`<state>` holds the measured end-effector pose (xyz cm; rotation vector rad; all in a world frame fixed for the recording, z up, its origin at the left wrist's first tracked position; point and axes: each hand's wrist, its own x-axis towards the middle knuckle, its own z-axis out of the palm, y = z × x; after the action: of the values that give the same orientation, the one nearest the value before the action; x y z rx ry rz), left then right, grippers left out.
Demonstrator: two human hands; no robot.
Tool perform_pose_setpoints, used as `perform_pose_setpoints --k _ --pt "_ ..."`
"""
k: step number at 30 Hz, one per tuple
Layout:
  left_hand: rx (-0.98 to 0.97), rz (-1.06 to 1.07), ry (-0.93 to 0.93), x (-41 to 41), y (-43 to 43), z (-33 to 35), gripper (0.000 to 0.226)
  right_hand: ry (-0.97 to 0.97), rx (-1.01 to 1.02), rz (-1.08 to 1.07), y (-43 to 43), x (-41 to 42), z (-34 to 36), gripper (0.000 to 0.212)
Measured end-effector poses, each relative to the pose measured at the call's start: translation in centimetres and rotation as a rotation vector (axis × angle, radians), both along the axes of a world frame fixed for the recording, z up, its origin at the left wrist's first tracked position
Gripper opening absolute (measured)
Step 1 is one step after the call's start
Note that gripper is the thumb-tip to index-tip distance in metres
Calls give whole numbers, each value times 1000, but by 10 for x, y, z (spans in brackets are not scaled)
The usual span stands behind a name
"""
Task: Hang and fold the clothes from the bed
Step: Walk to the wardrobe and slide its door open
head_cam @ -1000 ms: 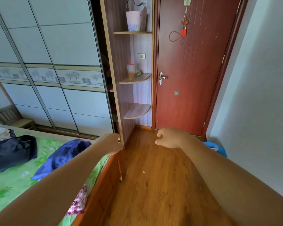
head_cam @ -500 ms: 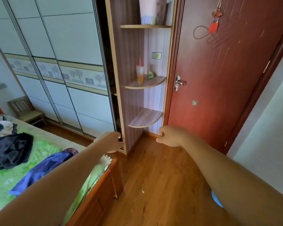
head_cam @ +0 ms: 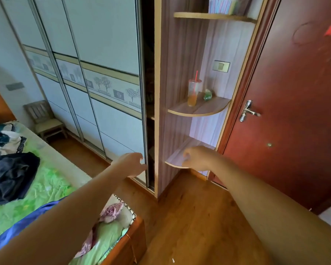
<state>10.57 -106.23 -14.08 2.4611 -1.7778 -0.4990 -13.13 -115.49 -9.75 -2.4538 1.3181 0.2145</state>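
On the green-sheeted bed at the left lie a black garment, a blue garment partly hidden by my left forearm, and a patterned heap further back. My left hand is stretched out with its fingers spread, right at the edge of the white sliding wardrobe door; it holds nothing. A dark gap shows beside that door. My right hand hovers in front of the lowest corner shelf. It is blurred, and I see nothing in it.
Corner shelves carry a cup with a straw and a striped box. A red door with a metal handle stands at the right. A small wooden chair sits by the wardrobe. The bed's wooden footboard borders the wood floor.
I have moved closer to the wardrobe and the view has turned left. My left hand has opened and reached the sliding door's edge. My right hand now sits before the lowest shelf.
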Motion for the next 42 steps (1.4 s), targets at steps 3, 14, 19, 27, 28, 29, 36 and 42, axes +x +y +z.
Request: perform_pose_setpoints --k 3,14,19,27,28,29,36,42 --pt "14 42 -11 39 -41 0 51 -32 -3 29 -51 40 5 44" --pt "50 272 -5 166 -140 -30 49 39 47 302 -197 203 -30 55" --pt "69 428 -21 218 -180 -38 42 106 -29 509 -266 283 -44 57" --pt "77 747 62 282 -196 -39 67 100 -86 774 -324 399 -35 43" --pt "79 782 68 287 -197 -38 62 104 -86 802 -326 410 -35 41" --pt "80 811 67 293 -198 -37 57 113 -90 827 -328 421 -36 40" --pt "131 906 27 351 -219 -36 60 130 -107 883 -353 501 -40 36" --pt "193 895 33 449 -259 -46 69 164 -88 861 -384 596 -56 30"
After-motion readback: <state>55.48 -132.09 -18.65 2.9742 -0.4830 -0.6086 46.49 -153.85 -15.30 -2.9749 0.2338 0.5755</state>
